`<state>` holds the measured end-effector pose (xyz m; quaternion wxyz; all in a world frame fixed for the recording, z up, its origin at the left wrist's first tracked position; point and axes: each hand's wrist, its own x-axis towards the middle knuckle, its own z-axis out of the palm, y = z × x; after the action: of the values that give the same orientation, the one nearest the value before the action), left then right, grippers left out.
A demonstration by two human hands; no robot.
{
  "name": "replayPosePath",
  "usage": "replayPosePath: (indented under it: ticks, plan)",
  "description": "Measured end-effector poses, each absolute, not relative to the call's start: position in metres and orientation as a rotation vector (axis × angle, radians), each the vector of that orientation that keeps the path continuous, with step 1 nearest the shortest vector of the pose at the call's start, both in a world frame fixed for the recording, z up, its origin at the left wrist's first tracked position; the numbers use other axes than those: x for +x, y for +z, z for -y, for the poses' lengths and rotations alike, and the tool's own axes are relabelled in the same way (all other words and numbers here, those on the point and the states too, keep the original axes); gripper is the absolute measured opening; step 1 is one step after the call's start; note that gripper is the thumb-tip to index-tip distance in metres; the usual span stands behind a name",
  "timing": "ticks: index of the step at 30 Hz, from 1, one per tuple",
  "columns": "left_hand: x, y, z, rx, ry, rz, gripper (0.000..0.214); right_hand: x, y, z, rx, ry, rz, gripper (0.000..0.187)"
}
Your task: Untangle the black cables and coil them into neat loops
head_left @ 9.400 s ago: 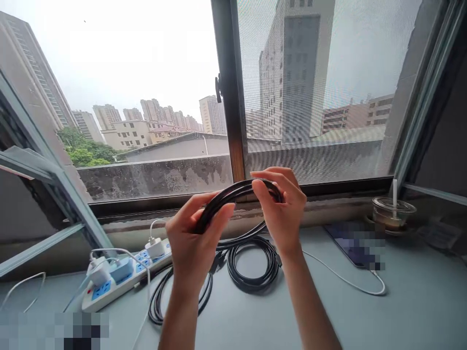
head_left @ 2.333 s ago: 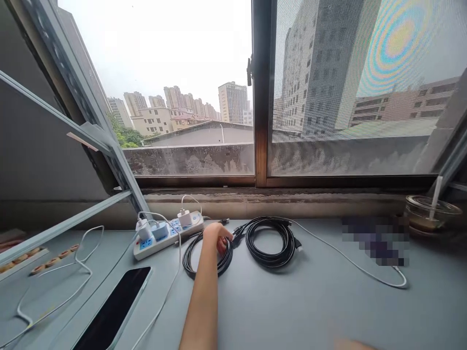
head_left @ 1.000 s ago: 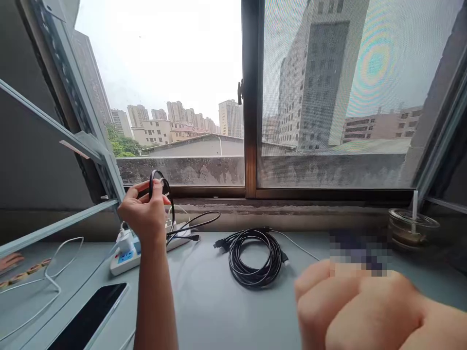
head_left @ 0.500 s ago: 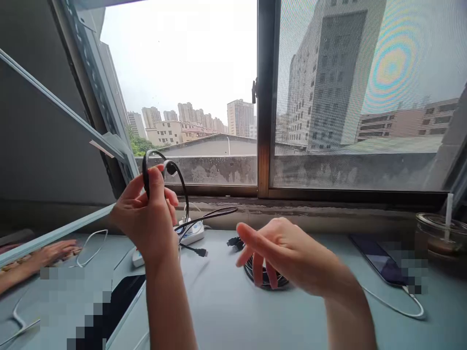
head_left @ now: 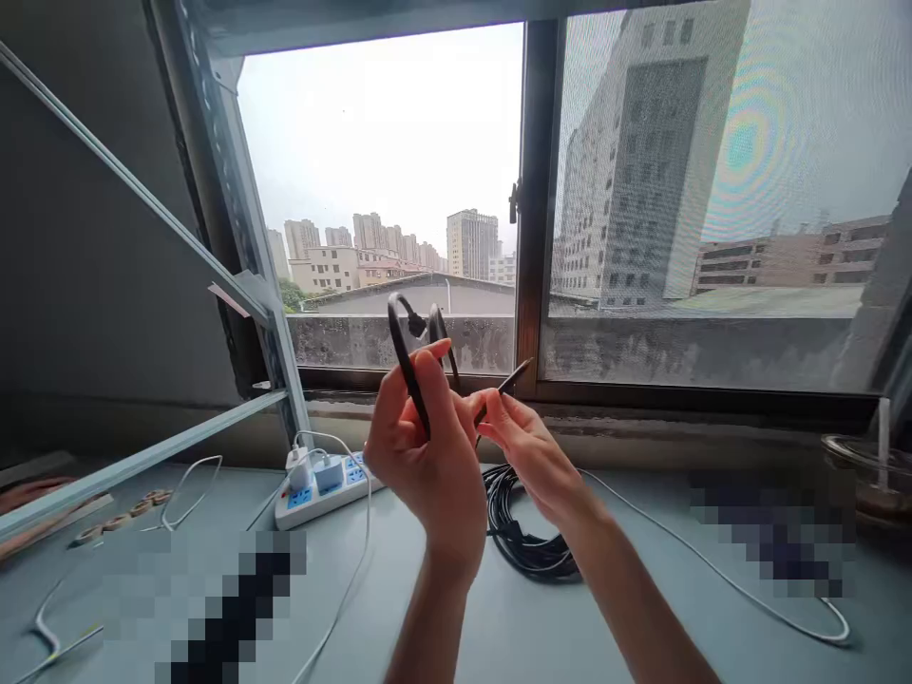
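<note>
A looped black cable (head_left: 400,353) stands up out of my left hand (head_left: 431,465), which is closed around it with the thumb on top. A dark plug end shows inside the loop, against the window. Close by on the right, my right hand (head_left: 531,451) pinches another stretch of the same-looking black cable between thumb and fingers; it slants up to the right. Behind and below my hands, a coil of black cable (head_left: 534,560) lies on the table, partly covered by my right hand and wrist.
A white power strip (head_left: 332,503) with plugs and white cords is on the table (head_left: 399,589) at left. A white cable (head_left: 712,560) runs right, near a blurred-out dark object. A lidded cup with straw (head_left: 865,480) stands at far right. Metal shelf bars cross the left side.
My left hand has moved right with the looped cable. My right hand, empty before and over the coil, has come up beside it and pinched a stretch of cable. The view has shifted slightly.
</note>
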<state>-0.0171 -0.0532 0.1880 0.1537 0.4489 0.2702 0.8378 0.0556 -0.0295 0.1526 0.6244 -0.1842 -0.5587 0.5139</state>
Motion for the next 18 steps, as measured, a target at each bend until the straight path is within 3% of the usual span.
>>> replayPosePath:
  ticks: [3,7,13,18]
  plan:
    - [-0.015,0.187,0.049,1.225,2.456,-0.774,0.023,0.07,0.162,0.044,-0.153,1.209,1.138,0.024]
    - [-0.02,0.186,0.029,1.248,2.252,-0.772,0.025,0.104,0.176,0.067,0.044,1.261,0.969,0.015]
    - [-0.043,0.188,-0.004,1.075,2.241,-0.739,0.022,0.169,0.177,0.097,-0.163,1.207,1.047,0.008]
    - [-0.065,0.194,-0.01,0.918,2.463,-0.764,0.014,0.206,0.168,0.117,-0.244,1.019,0.926,0.015]
